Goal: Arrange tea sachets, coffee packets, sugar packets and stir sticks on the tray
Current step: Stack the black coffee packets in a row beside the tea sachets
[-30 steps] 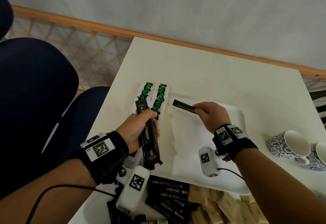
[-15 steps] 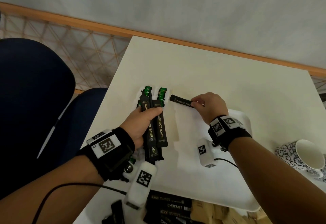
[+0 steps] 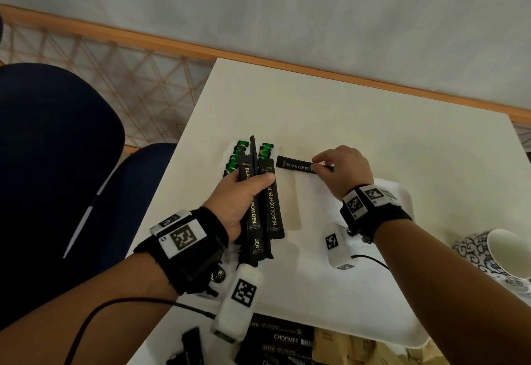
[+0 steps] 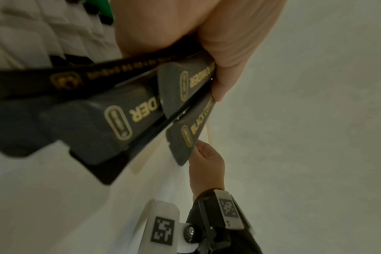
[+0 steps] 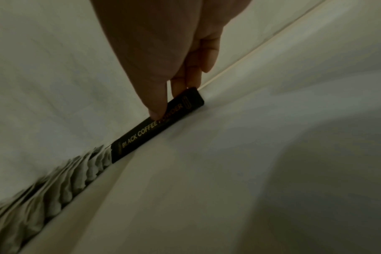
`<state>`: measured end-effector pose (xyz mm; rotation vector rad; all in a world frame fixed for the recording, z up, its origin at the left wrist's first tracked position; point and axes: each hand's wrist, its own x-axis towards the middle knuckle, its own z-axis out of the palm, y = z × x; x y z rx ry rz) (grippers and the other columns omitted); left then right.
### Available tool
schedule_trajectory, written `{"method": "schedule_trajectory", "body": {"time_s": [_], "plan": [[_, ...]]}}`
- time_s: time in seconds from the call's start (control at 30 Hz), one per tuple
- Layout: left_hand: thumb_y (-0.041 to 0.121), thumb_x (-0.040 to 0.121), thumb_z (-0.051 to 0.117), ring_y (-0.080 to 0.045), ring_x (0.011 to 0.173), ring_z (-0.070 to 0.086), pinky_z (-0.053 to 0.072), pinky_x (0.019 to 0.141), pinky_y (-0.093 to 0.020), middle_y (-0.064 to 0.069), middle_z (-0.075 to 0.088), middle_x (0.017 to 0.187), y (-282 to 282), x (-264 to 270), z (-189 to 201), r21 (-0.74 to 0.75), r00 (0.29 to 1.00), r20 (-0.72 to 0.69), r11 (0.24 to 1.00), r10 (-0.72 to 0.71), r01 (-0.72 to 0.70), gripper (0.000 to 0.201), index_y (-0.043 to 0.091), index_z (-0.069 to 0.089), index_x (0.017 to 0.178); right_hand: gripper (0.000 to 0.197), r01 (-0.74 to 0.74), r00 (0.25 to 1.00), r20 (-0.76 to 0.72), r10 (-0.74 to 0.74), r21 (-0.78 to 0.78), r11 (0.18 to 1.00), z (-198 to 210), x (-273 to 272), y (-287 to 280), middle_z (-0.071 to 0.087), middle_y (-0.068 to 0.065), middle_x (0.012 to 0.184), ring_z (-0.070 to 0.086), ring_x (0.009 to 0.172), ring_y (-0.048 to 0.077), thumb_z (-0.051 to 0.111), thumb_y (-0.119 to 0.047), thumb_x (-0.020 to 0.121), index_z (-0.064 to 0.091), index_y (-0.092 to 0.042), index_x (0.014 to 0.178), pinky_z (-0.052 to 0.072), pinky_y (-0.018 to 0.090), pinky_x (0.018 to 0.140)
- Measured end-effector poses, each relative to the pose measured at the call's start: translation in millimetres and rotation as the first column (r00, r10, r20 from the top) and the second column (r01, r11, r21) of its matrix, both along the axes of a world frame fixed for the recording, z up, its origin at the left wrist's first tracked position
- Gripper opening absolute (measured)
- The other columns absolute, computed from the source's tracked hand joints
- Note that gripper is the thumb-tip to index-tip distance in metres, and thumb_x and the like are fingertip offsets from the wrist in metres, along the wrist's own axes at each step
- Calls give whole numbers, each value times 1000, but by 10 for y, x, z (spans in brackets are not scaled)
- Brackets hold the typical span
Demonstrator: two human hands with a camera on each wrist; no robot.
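Coffee going onto the tray, job roughly half done.

Near edge: loose CHOCMET packets [image 3: 284, 339] & tan packets [image 3: 339, 344] waited off the tray [image 3: 373, 293]. Left hand [image 3: 238, 201] was clamped on a bundle of coffee packets [image 3: 273, 206], "BLACK COFFEE POWDER". Far edge: right hand [image 3: 342, 172] pinched one coffee packet [image 3: 293, 165], setting it beside the green tea sachets [image 3: 265, 149]. No stir sticks visible.

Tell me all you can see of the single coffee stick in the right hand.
The coffee stick is a slim black sachet, matte-looking, with gold "BLACK COFFEE POWDER" print and a small gold oval mark near one end. It lies crosswise at the far edge of the tray, one end beside the tea sachets. The right hand pinches its other end between thumb and fingers. It looks sealed and flat.
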<state>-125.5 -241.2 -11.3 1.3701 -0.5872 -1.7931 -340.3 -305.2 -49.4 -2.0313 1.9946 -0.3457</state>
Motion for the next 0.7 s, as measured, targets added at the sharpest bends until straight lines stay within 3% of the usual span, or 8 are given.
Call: {"method": "schedule_trajectory", "body": {"time_s": [0.1, 0.2, 0.33, 0.43, 0.5, 0.57, 0.63, 0.7], "plan": [[16, 87, 67, -19, 66, 64, 53, 62, -33, -2, 65, 73, 7, -22, -7, -14, 1000, -3, 1000, 6, -6, 5, 14, 65, 91, 19, 29, 998, 50, -26, -46, 999, 22, -28, 34, 58, -6, 98, 49, 100, 17, 61, -39, 87, 68, -30, 103, 37, 29, 88], [16, 88, 66, -18, 65, 64, 53, 63, -32, 0, 66, 70, 22, -53, -2, -37, 1000, -11, 999, 7, -7, 3, 14, 65, 91, 13, 53, 974, 223, -26, -117, 992, 120, 12, 156, 59, -8, 90, 54, 94, 15, 62, -31, 87, 70, -28, 98, 42, 29, 88], [16, 89, 64, -19, 67, 65, 55, 63, -34, -1, 66, 72, 51, -119, 32, -59, 1000, -29, 998, 12, -13, 4, 14, 64, 92, 11, -68, 820, 571, -39, 165, 984, 308, 187, 475, 70, -10, 83, 64, 79, 6, 65, -40, 85, 69, -31, 90, 50, 24, 77], [17, 88, 65, -24, 73, 66, 55, 61, -36, -9, 65, 83, 88, -167, 48, -61, 999, -34, 998, 11, -13, 16, 10, 62, 102, 16, -204, 697, 710, -97, 327, 923, 415, 311, 721, 70, -9, 78, 62, 70, 2, 67, -35, 84, 69, -24, 95, 45, 13, 64], [18, 88, 66, -30, 78, 68, 56, 62, -41, -14, 67, 91, 114, -186, 58, -48, 998, -59, 999, 19, -21, 23, 9, 62, 109, 19, -231, 629, 764, -145, 362, 903, 454, 357, 815, 70, -8, 76, 62, 66, 1, 71, -23, 83, 68, -15, 99, 44, 9, 59], [19, 88, 67, -32, 82, 68, 56, 65, -43, -17, 67, 98, 131, -194, 57, -42, 997, -72, 999, 19, -22, 25, 10, 62, 110, 18, -232, 607, 773, -182, 392, 890, 456, 375, 850, 71, -5, 74, 63, 64, 2, 72, -16, 82, 67, -11, 99, 44, 11, 58], [19, 88, 66, -25, 75, 66, 55, 63, -36, -12, 67, 90, 141, -193, 57, -52, 999, -44, 998, 15, -18, 17, 11, 63, 103, 14, -208, 639, 746, -187, 401, 892, 456, 379, 842, 71, -3, 74, 62, 65, 6, 71, -14, 83, 67, -14, 97, 47, 17, 61], [19, 90, 65, -17, 64, 59, 51, 60, -30, -5, 61, 76, 143, -189, 61, -47, 999, -24, 998, 36, -37, 6, 14, 63, 92, 11, -174, 620, 756, -210, 393, 903, 464, 373, 817, 70, 2, 75, 63, 64, 11, 66, -8, 86, 68, -12, 96, 52, 25, 62]]}}
